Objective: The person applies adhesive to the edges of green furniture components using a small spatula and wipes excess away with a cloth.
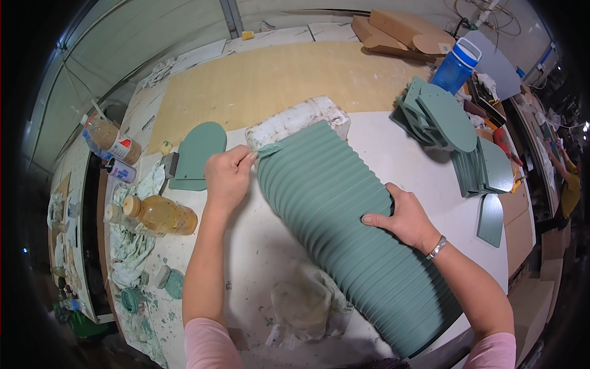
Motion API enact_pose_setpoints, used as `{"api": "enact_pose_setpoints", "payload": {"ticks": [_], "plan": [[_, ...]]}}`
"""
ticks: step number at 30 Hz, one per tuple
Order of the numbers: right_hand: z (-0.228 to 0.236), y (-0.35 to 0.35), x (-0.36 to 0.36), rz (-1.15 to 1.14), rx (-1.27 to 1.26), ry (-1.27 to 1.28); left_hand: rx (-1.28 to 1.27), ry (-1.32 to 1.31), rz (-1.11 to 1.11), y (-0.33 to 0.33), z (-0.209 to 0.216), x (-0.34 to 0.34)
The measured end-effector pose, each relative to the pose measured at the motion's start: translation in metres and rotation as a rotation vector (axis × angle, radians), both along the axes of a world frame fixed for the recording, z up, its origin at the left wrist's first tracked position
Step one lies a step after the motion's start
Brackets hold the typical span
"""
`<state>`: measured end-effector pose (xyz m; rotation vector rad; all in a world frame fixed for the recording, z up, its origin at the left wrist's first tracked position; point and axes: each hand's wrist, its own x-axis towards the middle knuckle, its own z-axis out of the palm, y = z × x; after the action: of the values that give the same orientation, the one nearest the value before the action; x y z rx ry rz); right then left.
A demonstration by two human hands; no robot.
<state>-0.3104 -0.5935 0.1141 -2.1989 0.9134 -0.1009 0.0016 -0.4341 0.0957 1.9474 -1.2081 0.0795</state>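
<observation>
The ribbed green piece (338, 234) lies slantwise across the white table (261, 270), its upper end against a stained white block (295, 117) and its lower end toward the person at lower right.

Left hand (230, 175): fingers clenched, thumb and forefinger pinching a small greenish rag (268, 149). The rag rests on the upper left corner of the ribbed piece, which lies just right of the fingertips.

Right hand (405, 218): thumb extended flat, its tip touching the ridges partway along the right side. The forefinger bends over that same edge, so the piece lies directly under the thumb and to the left of the palm. The remaining fingers are hidden; whether they grip cannot be told. A metal bracelet (437, 247) circles the wrist.

Surroundings: a flat, round-ended green panel (209, 147) lies beyond the left hand, with a small grey block (170, 165) at its left edge. A bottle of yellow liquid (166, 215) lies left of the left forearm, near crumpled, stained cloths (132, 252). A clear plastic bag (301, 307) sits between the forearms. At right stands an untidy pile of green panels (445, 117), beside a blue bottle (453, 69)
</observation>
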Motion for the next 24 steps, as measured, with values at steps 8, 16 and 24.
{"api": "enact_pose_setpoints", "payload": {"ticks": [8, 16, 24], "plan": [[0.0, 0.0, 0.0, -0.01, 0.006, 0.004, -0.023, 0.007, 0.022, 0.002, -0.004, 0.0], [-0.002, 0.001, 0.001, -0.005, -0.006, -0.03, -0.055, -0.013, 0.031, 0.003, -0.004, 0.0], [-0.007, 0.0, 0.002, -0.003, -0.007, -0.062, -0.094, 0.149, 0.056, 0.05, -0.017, -0.012]]}}
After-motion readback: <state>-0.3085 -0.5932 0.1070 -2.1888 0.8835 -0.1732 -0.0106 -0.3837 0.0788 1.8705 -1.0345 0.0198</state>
